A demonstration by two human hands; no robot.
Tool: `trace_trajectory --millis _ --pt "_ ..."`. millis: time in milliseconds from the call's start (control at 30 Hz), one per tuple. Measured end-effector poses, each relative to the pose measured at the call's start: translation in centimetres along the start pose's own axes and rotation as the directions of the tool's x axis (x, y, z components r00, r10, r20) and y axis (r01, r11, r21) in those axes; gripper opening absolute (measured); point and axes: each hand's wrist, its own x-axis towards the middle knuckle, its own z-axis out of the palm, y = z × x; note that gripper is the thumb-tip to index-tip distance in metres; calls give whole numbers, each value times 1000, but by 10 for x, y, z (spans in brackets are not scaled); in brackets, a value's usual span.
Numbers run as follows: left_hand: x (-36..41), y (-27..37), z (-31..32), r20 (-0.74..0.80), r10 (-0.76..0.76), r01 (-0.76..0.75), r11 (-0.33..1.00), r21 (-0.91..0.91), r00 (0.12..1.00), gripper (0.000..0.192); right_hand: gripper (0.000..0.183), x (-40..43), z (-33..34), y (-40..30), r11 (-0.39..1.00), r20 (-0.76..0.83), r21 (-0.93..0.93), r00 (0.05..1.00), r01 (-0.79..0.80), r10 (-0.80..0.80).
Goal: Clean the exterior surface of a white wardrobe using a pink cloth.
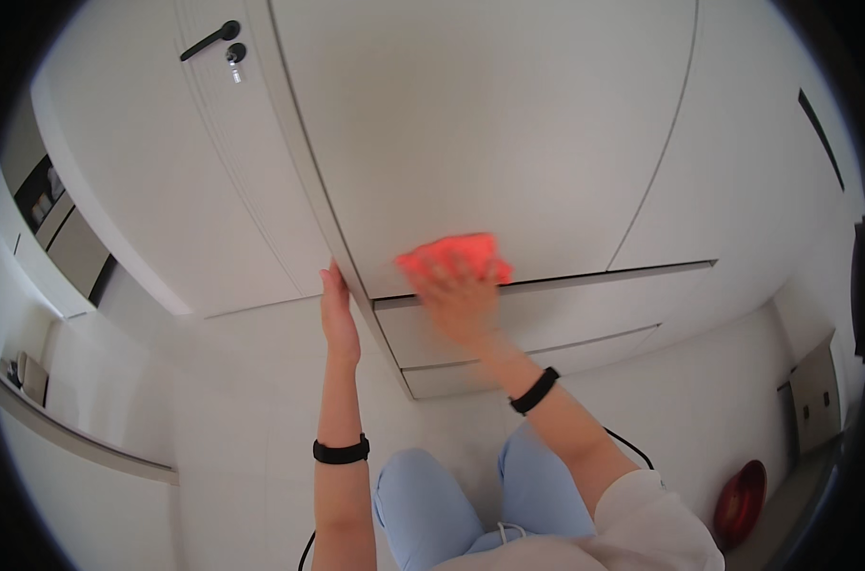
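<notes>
My right hand (462, 296), slightly blurred, presses a pink-red cloth (455, 255) flat against the lower part of a white cabinet door (504, 143), just above the dark gap over a drawer front (561, 307). The fingers are spread over the cloth. To its left, my left hand (340, 314) rests upright against the side edge of the cabinet, with no object seen in it; its fingers are partly hidden behind that edge. Each wrist wears a black band.
A white room door (211, 164) with a black lever handle (211, 41) and a key in its lock stands left of the cabinet. A dark red basin (741, 503) is on the floor at the lower right. Black cords run near both arms. Low cabinets show at the far left.
</notes>
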Motion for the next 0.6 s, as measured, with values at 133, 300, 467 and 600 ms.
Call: trace_trajectory --millis 133,300,467,600 --pt "0 5 39 -62 281 -237 894 380 958 63 50 -25 -44 120 946 -182 -152 949 -285 257" --pt "24 -5 41 -197 460 -315 807 500 866 58 57 -24 -87 194 813 -333 90 752 -575 569" --pt "37 13 53 -260 609 -412 736 538 749 61 59 9 -70 140 558 -358 189 472 -808 805" --pt "47 9 46 -350 578 -420 798 432 737 57 63 -9 -61 111 752 -284 80 708 -654 646"
